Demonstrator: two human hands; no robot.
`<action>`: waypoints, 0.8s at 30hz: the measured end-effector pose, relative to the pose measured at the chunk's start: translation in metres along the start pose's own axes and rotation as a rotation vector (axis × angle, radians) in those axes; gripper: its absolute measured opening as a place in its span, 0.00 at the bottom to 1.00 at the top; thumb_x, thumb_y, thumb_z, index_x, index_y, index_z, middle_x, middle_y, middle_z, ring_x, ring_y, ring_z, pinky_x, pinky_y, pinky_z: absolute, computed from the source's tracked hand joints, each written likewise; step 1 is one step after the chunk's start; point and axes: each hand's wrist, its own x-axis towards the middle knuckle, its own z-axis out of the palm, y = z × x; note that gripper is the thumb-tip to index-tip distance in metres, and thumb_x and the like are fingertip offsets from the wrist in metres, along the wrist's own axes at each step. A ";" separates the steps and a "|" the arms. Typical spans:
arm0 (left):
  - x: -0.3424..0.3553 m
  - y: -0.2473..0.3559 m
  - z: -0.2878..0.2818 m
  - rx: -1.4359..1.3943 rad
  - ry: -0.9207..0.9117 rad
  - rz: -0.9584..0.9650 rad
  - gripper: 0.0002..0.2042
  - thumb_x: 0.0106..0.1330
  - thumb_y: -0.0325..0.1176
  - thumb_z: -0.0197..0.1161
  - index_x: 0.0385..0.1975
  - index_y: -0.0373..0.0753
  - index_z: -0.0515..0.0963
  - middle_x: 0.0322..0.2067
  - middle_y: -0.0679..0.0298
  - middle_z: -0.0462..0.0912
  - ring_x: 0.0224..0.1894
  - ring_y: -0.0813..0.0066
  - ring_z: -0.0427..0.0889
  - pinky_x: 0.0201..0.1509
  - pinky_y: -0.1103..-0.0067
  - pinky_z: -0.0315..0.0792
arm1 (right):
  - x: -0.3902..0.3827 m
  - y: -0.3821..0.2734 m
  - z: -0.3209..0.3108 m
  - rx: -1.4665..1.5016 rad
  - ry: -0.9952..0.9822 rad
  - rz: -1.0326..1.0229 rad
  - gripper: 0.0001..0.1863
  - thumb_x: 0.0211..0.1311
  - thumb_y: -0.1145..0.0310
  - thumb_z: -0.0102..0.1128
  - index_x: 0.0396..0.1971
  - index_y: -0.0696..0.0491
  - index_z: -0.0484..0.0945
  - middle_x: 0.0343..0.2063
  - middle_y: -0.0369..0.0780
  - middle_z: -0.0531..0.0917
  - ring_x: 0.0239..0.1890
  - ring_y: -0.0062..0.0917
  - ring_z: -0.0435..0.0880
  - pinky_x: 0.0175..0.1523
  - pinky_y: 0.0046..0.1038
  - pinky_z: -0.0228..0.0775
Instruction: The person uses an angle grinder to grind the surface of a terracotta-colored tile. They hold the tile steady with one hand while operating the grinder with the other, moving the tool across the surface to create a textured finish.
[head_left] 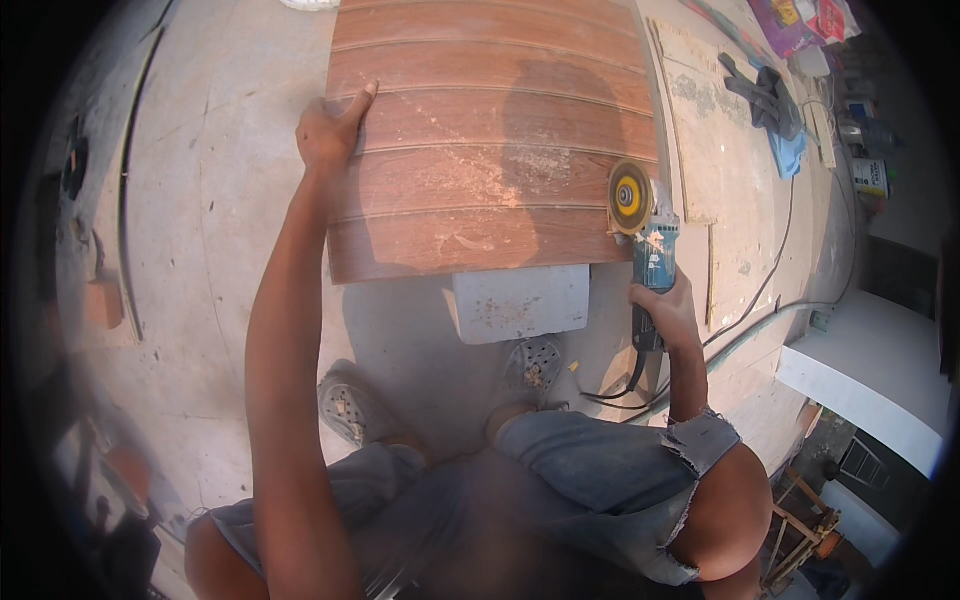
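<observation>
A reddish-brown, wood-look panel (440,180) with crosswise grooves lies in front of me, pale dust scattered over its middle. My left hand (332,132) grips its left edge, thumb on top and the other fingers around the side, partly hidden. Closed round the body of a teal angle grinder (655,255), my right hand (668,312) is at the panel's near right corner. The grinder's yellow disc (630,197) faces up over the right edge; whether it touches the panel or spins, I cannot tell.
A white block (520,305) stands under the panel's near edge, between my shoes. The grinder's black cable (620,400) trails to the right. Pale boards (695,120) lie on the right, with dark gloves (765,95) on them. Cans (870,178) and a colourful bag (800,22) stand beyond.
</observation>
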 end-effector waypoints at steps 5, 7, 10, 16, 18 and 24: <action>-0.003 0.002 0.000 -0.013 0.032 0.006 0.50 0.54 0.74 0.78 0.50 0.21 0.85 0.47 0.36 0.90 0.53 0.43 0.90 0.62 0.59 0.80 | -0.004 0.000 0.001 0.015 -0.009 0.007 0.21 0.52 0.71 0.74 0.47 0.60 0.82 0.33 0.38 0.85 0.34 0.23 0.84 0.43 0.29 0.79; -0.003 0.001 0.001 -0.018 0.044 0.005 0.47 0.54 0.73 0.78 0.47 0.24 0.86 0.47 0.38 0.90 0.53 0.44 0.90 0.60 0.59 0.80 | -0.005 0.001 0.002 0.014 -0.006 -0.002 0.21 0.52 0.72 0.74 0.47 0.60 0.82 0.34 0.38 0.85 0.34 0.23 0.84 0.43 0.29 0.79; -0.004 0.002 0.002 -0.039 0.028 -0.007 0.47 0.54 0.73 0.78 0.48 0.24 0.86 0.47 0.38 0.90 0.54 0.45 0.90 0.61 0.59 0.80 | -0.007 0.001 0.002 0.026 -0.008 0.018 0.21 0.52 0.72 0.74 0.47 0.60 0.82 0.34 0.38 0.85 0.35 0.23 0.84 0.44 0.29 0.79; -0.001 -0.001 0.001 0.009 0.036 0.005 0.48 0.54 0.74 0.77 0.48 0.24 0.86 0.47 0.39 0.91 0.52 0.45 0.90 0.60 0.59 0.81 | -0.009 0.004 0.003 0.016 -0.007 0.031 0.21 0.52 0.71 0.74 0.48 0.60 0.82 0.34 0.38 0.85 0.35 0.23 0.85 0.43 0.30 0.79; -0.002 -0.002 0.003 0.009 0.064 0.022 0.48 0.54 0.75 0.77 0.48 0.24 0.86 0.46 0.40 0.91 0.52 0.45 0.91 0.59 0.59 0.82 | -0.012 0.003 0.004 -0.006 0.006 0.016 0.19 0.54 0.72 0.73 0.45 0.59 0.82 0.32 0.37 0.85 0.33 0.22 0.83 0.42 0.28 0.77; -0.002 0.003 0.002 0.016 0.033 0.010 0.48 0.53 0.75 0.77 0.48 0.25 0.87 0.46 0.40 0.91 0.52 0.45 0.91 0.59 0.60 0.82 | -0.015 0.007 0.003 0.002 0.009 -0.002 0.17 0.54 0.72 0.73 0.45 0.58 0.82 0.32 0.37 0.84 0.32 0.21 0.83 0.42 0.27 0.77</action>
